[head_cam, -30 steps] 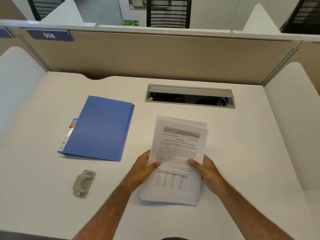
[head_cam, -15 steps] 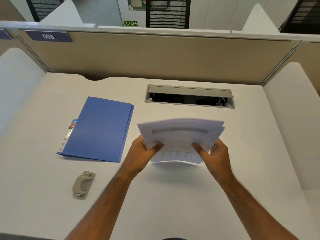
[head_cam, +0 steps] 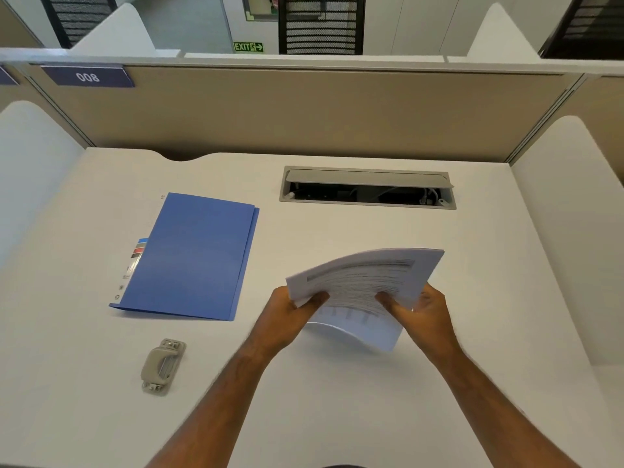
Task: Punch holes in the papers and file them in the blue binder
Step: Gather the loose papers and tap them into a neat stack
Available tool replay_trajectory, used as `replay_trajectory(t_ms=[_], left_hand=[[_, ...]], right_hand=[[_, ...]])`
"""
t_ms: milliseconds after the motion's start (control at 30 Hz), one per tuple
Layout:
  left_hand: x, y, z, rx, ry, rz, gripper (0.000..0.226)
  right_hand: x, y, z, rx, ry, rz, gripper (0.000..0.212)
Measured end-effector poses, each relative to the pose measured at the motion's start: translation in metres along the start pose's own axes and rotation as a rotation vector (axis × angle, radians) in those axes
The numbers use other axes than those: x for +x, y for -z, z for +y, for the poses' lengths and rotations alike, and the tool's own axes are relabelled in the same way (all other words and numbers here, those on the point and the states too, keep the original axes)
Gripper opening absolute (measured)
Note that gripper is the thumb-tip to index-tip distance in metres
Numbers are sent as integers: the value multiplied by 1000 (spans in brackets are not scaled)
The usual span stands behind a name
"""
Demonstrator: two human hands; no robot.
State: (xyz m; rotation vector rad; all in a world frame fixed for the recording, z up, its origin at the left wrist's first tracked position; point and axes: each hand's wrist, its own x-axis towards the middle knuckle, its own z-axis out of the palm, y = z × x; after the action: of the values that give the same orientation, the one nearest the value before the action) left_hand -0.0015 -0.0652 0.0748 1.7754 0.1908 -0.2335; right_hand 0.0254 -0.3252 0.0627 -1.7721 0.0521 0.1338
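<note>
At the left of the frame your blue binder (head_cam: 192, 256) lies closed on the desk (head_cam: 337, 400), and the hole punch (head_cam: 163, 366) sits untouched below it, lower left. Moving to the centre, your left hand (head_cam: 287, 314) pinches the left edge of the papers (head_cam: 364, 292), thumb on top. A second ago that stack lay flat on the desk; now you have lifted it clear and it bows between your hands, tilted up to the right. At centre right, your right hand (head_cam: 417, 310) pinches the opposite edge. You seem to be squaring the sheets, so punching has not begun.
</note>
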Motion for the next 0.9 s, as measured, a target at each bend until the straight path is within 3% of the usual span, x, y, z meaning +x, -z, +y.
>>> replay_trajectory(t_ms=[333, 533, 900], left_hand=[[-8, -7, -7, -60, 11, 19, 42], [-16, -16, -7, -99, 1, 46, 43], [-19, -21, -14, -114, 25, 66, 43]], right_hand=[[-14, -14, 3, 87, -73, 74, 18], [-26, -27, 13, 138, -72, 88, 33], [-26, -27, 18, 70, -98, 98, 28]])
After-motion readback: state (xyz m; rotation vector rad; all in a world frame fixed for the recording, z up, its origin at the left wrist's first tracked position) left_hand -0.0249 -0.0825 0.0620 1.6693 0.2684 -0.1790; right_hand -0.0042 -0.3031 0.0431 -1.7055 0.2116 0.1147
